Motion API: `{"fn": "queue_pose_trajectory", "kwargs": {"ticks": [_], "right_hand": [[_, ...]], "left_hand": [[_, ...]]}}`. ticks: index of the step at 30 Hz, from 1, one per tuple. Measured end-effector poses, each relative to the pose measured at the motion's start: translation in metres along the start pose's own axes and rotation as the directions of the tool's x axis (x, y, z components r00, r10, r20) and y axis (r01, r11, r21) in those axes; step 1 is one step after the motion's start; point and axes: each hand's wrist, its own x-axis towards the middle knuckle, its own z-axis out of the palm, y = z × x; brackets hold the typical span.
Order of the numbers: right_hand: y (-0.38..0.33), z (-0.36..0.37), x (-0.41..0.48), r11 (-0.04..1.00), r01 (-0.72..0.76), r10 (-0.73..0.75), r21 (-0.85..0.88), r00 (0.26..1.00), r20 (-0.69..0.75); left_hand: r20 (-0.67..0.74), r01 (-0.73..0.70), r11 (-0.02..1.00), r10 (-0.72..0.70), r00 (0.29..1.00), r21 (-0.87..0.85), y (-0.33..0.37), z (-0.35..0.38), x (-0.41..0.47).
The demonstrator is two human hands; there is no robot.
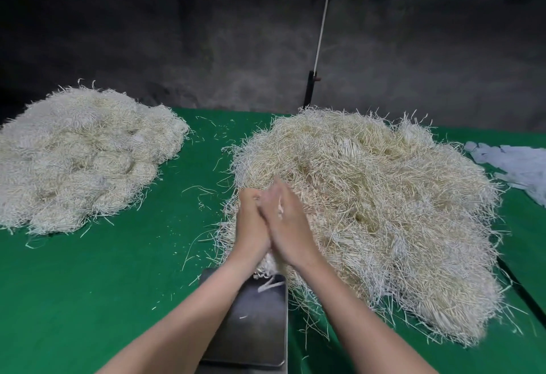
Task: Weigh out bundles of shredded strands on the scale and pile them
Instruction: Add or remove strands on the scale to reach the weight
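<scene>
The left hand (251,221) is curling round a bundle of strands (267,266), and the right hand (292,226) is pressing flat against it, just above the steel scale (254,317), beside the big loose pile (372,211).

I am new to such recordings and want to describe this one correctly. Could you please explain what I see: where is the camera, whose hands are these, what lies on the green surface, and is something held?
There is no machine here: a person works with bare hands. The single picture comes from a camera worn on the person's head, which looks forward and down. The left hand and the right hand hold a small bundle of pale strands pressed between them, just above the dark metal scale. On the green table lie a big loose heap on the right and a second heap, which looks made of clumps, on the left. Single strands are scattered between them. A pale cloth-like thing lies at the far right; I cannot tell what it is.
</scene>
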Motion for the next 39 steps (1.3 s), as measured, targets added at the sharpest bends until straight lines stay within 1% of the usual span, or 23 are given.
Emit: {"fn": "queue_pose_trajectory", "kwargs": {"ticks": [1, 2, 4, 5, 7, 8, 10, 12, 14, 15, 17, 18, 20, 22, 23, 24, 25, 28, 30, 32, 35, 37, 39], "right_hand": [[0.001, -0.001, 0.003, 0.999, -0.024, 0.021, -0.042, 0.998, -0.064], [0.001, -0.002, 0.005, 0.999, -0.051, 0.05, 0.0, 0.984, -0.172], [0.005, 0.004, 0.001, 0.996, -0.021, 0.049, 0.083, 0.933, -0.356], [0.003, 0.01, -0.004, 0.998, 0.03, -0.007, 0.055, 0.921, -0.388], [-0.005, 0.02, -0.009, 0.99, 0.124, -0.141, -0.069, 0.927, -0.347], [-0.006, 0.018, -0.005, 0.988, 0.126, -0.148, -0.086, 0.932, -0.33], [-0.007, 0.003, 0.009, 0.996, 0.083, -0.069, 0.024, 0.929, -0.364], [-0.005, 0.0, 0.01, 0.992, 0.115, -0.086, 0.041, 0.894, -0.44], [-0.007, 0.015, -0.004, 0.983, 0.17, -0.185, -0.074, 0.876, -0.445], [-0.006, 0.022, -0.008, 0.983, 0.16, -0.184, -0.092, 0.889, -0.419], [-0.002, 0.017, -0.002, 0.997, 0.069, -0.081, -0.047, 0.924, -0.374], [0.0, 0.008, 0.006, 1.0, 0.012, -0.02, -0.024, 0.926, -0.376], [-0.001, -0.011, 0.013, 0.996, -0.024, 0.05, 0.081, 0.942, -0.331], [-0.002, -0.014, 0.012, 0.971, -0.064, 0.086, 0.231, 0.993, -0.086], [-0.002, -0.01, 0.009, 0.963, -0.127, 0.117, 0.236, 0.991, 0.057], [-0.001, -0.007, 0.005, 0.961, -0.176, 0.152, 0.213, 0.98, 0.126], [0.001, -0.008, 0.004, 0.96, -0.206, 0.188, 0.189, 0.976, 0.111], [0.01, -0.024, 0.014, 0.897, -0.304, 0.365, 0.322, 0.919, -0.15], [0.016, -0.032, 0.023, 0.896, -0.257, 0.376, 0.362, 0.873, -0.31], [0.013, -0.03, 0.028, 0.881, -0.209, 0.394, 0.424, 0.82, -0.415], [0.009, -0.023, 0.028, 0.823, -0.153, 0.456, 0.548, 0.752, -0.476], [0.009, -0.022, 0.025, 0.815, -0.154, 0.471, 0.558, 0.737, -0.484], [0.013, -0.015, 0.015, 0.825, -0.19, 0.46, 0.532, 0.773, -0.437]], "left_hand": [[0.038, 0.103, 0.985, -0.098, 0.994, -0.139, 0.004, 0.005, -0.003], [0.056, 0.202, 0.944, -0.195, 0.979, -0.261, 0.008, 0.007, -0.006], [0.019, 0.236, 0.911, -0.244, 0.97, -0.34, 0.015, 0.005, -0.005], [0.002, 0.22, 0.903, -0.236, 0.972, -0.368, 0.018, 0.002, -0.001], [-0.007, 0.208, 0.871, -0.236, 0.972, -0.446, 0.022, -0.001, 0.005], [0.027, 0.247, 0.847, -0.266, 0.963, -0.471, 0.024, 0.001, 0.002], [0.138, 0.36, 0.788, -0.338, 0.931, -0.5, 0.024, 0.007, -0.007], [0.197, 0.387, 0.761, -0.334, 0.922, -0.52, 0.024, 0.007, -0.01], [0.154, 0.318, 0.799, -0.279, 0.948, -0.51, 0.024, 0.005, -0.003], [0.13, 0.316, 0.815, -0.291, 0.948, -0.486, 0.023, 0.004, 0.0], [0.111, 0.342, 0.845, -0.327, 0.939, -0.411, 0.02, 0.004, 0.0], [0.093, 0.313, 0.884, -0.299, 0.95, -0.347, 0.018, 0.005, 0.001], [0.038, 0.133, 0.981, -0.128, 0.991, -0.144, 0.014, 0.004, 0.006], [0.035, 0.017, 0.997, -0.015, 0.999, -0.071, 0.022, 0.002, 0.014], [0.071, 0.046, 0.994, -0.039, 0.997, -0.099, 0.028, 0.001, 0.017], [0.111, 0.101, 0.985, -0.085, 0.99, -0.138, 0.032, 0.0, 0.019], [0.129, 0.126, 0.98, -0.106, 0.986, -0.156, 0.033, -0.003, 0.02], [0.081, 0.051, 0.996, -0.045, 0.996, -0.074, 0.018, -0.014, 0.011], [0.135, 0.128, 0.986, -0.113, 0.984, -0.108, 0.005, -0.016, -0.009], [0.24, 0.3, 0.939, -0.256, 0.936, -0.167, -0.004, -0.003, -0.038], [0.279, 0.514, 0.811, -0.443, 0.852, -0.281, -0.013, 0.023, -0.058], [0.277, 0.576, 0.686, -0.506, 0.817, -0.445, -0.009, 0.029, -0.048], [0.316, 0.585, 0.551, -0.509, 0.801, -0.595, 0.0, 0.025, -0.023]]}}
